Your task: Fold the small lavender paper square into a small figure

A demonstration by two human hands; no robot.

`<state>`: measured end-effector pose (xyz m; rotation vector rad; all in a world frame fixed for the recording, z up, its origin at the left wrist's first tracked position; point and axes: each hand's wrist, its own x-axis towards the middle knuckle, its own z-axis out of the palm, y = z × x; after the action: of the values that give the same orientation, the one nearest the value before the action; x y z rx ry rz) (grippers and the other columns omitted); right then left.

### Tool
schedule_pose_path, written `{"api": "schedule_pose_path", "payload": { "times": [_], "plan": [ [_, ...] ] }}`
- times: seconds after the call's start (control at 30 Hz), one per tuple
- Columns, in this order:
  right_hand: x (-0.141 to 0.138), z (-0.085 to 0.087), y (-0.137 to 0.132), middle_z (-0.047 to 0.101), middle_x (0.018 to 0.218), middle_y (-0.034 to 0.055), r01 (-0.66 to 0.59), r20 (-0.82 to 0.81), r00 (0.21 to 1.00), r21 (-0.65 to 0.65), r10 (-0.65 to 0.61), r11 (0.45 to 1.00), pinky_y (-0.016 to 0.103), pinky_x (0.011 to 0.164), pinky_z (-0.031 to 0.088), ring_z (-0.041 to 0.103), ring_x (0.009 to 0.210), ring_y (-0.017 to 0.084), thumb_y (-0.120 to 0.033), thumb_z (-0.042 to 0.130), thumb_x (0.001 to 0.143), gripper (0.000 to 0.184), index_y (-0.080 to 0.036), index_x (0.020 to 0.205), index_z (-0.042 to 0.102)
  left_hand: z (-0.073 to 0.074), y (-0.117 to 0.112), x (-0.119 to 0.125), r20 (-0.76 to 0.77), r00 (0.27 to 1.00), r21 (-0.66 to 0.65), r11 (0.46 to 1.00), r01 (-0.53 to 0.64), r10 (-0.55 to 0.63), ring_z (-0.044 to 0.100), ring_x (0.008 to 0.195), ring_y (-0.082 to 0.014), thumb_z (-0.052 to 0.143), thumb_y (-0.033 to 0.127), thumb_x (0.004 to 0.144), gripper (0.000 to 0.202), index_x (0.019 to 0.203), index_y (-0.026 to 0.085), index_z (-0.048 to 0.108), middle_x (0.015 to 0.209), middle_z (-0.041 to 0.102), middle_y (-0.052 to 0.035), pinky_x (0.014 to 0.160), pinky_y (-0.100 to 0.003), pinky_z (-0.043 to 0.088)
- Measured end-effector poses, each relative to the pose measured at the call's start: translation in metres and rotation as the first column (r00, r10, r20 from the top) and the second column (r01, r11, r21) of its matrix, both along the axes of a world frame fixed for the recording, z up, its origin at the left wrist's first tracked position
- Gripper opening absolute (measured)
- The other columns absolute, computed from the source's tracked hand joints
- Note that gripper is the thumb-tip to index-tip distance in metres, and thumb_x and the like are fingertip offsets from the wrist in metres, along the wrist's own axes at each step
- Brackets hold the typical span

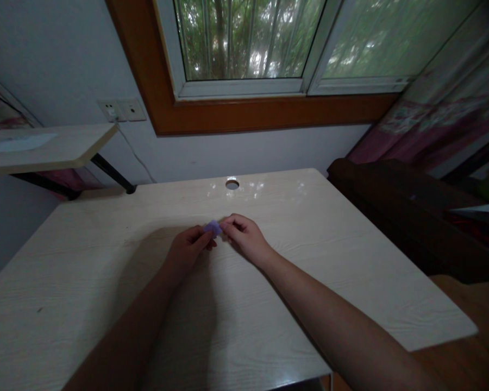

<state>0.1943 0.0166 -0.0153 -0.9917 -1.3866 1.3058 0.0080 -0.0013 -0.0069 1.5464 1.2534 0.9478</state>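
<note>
A small purple piece, which looks like folded paper (213,228), is held up between my two hands over the middle of the desk. My left hand (190,243) pinches its left and lower side between thumb and fingers. From the right, the thumb and forefinger of my right hand (244,234) close on its right edge. The piece is too small to make out its exact folds, and my fingertips cover part of it.
The pale wood-grain desk (309,233) has a round cable hole (232,184) near its back edge. A raised shelf (52,155) on black legs stands at the back left. Beyond the right edge sits dark brown furniture (395,217). A window (248,43) is behind.
</note>
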Motion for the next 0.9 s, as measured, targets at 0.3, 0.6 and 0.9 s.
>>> {"api": "schedule_pose_path", "payload": {
  "times": [0.3, 0.6, 0.9],
  "plan": [
    [-0.0015, -0.0032, 0.0008, 0.060, 0.069, -0.0002, -0.045, 0.030, 0.999, -0.007, 0.045, 0.999, 0.024, 0.057, 0.038, 0.050, 0.059, 0.011, -0.045, 0.065, 0.082, 0.028, -0.018, 0.085, 0.066, 0.0010, -0.0003, 0.0014, -0.103, 0.994, 0.025, 0.999, 0.032, -0.030, 0.063, 0.068, -0.0170, 0.059, 0.045, 0.086, 0.031, 0.075, 0.018, 0.067, 0.072, 0.069, -0.0023, 0.066, -0.026, 0.045],
    [-0.0014, -0.0071, 0.0031, 0.058, 0.069, -0.0005, 0.020, 0.098, 0.995, 0.065, -0.026, 0.998, 0.024, 0.057, 0.035, 0.048, 0.062, 0.012, -0.044, 0.067, 0.080, 0.027, -0.017, 0.079, 0.065, -0.0002, 0.0011, 0.0021, 0.056, 0.997, -0.009, 0.999, -0.046, 0.046, 0.062, 0.066, -0.0154, 0.065, 0.039, 0.081, 0.022, 0.079, 0.018, 0.063, 0.069, 0.066, 0.0004, 0.065, -0.025, 0.048],
    [-0.0022, -0.0050, 0.0026, 0.046, 0.059, -0.0046, -0.051, 0.146, 0.988, 0.026, 0.046, 0.998, 0.024, 0.052, 0.027, 0.038, 0.054, 0.010, -0.041, 0.066, 0.081, 0.024, -0.017, 0.077, 0.065, 0.0010, 0.0018, -0.0018, 0.134, 0.982, 0.026, 0.990, -0.140, 0.135, 0.059, 0.064, -0.0124, 0.066, 0.038, 0.083, 0.021, 0.080, 0.017, 0.065, 0.069, 0.065, 0.0006, 0.065, -0.023, 0.047]
  ]
}}
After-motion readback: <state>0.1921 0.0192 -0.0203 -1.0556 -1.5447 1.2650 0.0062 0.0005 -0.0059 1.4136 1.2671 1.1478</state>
